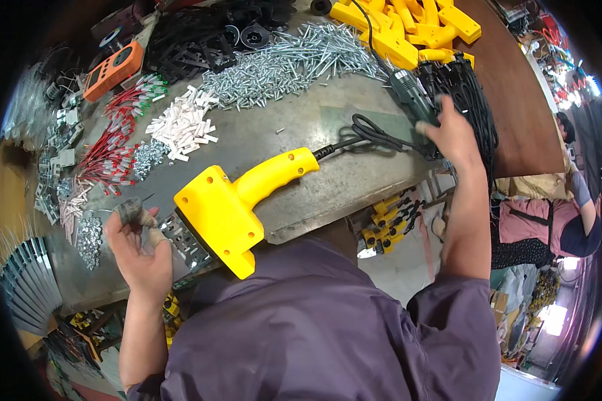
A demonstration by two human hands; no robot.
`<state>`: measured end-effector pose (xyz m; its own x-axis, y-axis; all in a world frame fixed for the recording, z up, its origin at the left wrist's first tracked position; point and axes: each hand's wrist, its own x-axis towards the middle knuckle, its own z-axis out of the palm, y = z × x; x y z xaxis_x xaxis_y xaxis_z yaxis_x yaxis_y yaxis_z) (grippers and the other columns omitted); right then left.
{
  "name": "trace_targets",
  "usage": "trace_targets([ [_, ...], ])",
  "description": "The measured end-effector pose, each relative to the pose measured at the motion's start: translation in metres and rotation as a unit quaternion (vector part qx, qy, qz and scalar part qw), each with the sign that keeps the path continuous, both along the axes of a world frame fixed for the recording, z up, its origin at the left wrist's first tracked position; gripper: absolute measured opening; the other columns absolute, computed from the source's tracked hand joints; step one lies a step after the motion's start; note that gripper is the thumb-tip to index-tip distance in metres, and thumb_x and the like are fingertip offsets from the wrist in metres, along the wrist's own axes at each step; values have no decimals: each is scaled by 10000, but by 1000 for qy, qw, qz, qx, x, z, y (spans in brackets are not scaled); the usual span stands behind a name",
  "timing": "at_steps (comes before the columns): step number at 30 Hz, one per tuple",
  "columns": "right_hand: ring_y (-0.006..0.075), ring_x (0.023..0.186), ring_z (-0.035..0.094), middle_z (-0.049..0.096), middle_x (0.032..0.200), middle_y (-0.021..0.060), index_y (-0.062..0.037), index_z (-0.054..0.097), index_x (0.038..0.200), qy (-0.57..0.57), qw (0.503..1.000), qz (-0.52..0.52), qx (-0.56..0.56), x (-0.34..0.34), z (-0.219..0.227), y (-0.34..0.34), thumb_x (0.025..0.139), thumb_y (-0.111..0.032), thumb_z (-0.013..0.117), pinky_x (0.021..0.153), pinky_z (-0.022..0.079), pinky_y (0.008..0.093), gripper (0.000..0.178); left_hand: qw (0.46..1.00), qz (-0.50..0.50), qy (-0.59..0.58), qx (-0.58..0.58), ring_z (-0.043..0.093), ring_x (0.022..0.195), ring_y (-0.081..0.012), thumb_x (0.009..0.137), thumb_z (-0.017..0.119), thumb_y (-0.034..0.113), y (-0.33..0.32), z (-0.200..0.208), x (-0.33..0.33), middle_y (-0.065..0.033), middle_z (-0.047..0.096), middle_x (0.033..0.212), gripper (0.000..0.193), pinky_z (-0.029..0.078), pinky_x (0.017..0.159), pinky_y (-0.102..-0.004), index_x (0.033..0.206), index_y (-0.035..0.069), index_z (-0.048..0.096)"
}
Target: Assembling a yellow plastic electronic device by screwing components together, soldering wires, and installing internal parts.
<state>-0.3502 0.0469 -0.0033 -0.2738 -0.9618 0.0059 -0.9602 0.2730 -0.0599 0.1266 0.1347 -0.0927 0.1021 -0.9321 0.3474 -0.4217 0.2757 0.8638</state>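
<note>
A metal-topped workbench (247,137) spans the work area, in a workshop with a second person (535,227) at the far right. The yellow housing (221,214) lies at the front edge of the bench, handle toward the middle, lowest corner beyond the edge beside the wearer's torso. The left hand (140,260) is half closed at the housing's perforated metal end (187,247); whether it grips that end cannot be told. The right hand (456,140) has thumb and forefinger spread at the power screwdriver (411,93), near the bench's right end; a firm hold cannot be confirmed. Risk: the overhanging housing may tip off the front edge if the torso bumps it or its black cord (344,143) is pulled. The cord loops just beside the screwdriver and could snag it. No container is evident for the small parts: screws (261,73) are heaped along the back edge, with white sleeves (180,123), red-wired parts (110,144) and small metal fittings (88,240) toward the left end. Adjoining heaps may mix if swept by a sleeve. Yellow shells (408,27) are piled at the back right corner.
</note>
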Motion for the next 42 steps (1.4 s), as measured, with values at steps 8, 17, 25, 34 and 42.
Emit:
trace_targets([
  [8,254,876,631,624,1036,155,-97,397,1316,-182,949,75,-245,-14,-10,-3,796,-115,616,788,492,353,565,999,-28,-30,-25,538,1020,-226,733,481,-178,3,-1,2,-112,438,1098,612,453,969,-429,1281,-12,266],
  [17,327,1140,456,488,1112,204,44,398,1243,-881,380,194,-203,128,42,18,846,-169,590,1088,210,582,490,990,-89,-35,-103,538,890,-185,726,486,-189,-4,11,-6,-138,452,1043,577,474,954,-460,1235,-23,271],
  [25,227,904,517,506,893,90,22,474,971,-973,211,16,-94,164,-21,-8,776,-113,672,1053,298,493,309,993,-94,-43,-56,549,919,-196,729,503,-208,0,14,-4,-139,445,1044,618,506,910,-425,1256,-13,245],
  [34,205,900,507,494,876,71,6,473,929,-962,262,38,-71,177,-20,-9,747,-156,699,1026,329,452,332,992,-111,-28,-43,540,899,-177,743,498,-184,-4,18,-5,-123,431,1025,575,498,919,-431,1242,-25,262],
  [42,212,903,511,507,877,73,-1,477,934,-969,221,61,-89,171,-16,-14,731,-148,708,1037,290,449,341,991,-116,-17,-58,538,893,-174,743,494,-187,-6,17,-7,-116,424,1017,536,502,909,-414,1212,-36,284],
])
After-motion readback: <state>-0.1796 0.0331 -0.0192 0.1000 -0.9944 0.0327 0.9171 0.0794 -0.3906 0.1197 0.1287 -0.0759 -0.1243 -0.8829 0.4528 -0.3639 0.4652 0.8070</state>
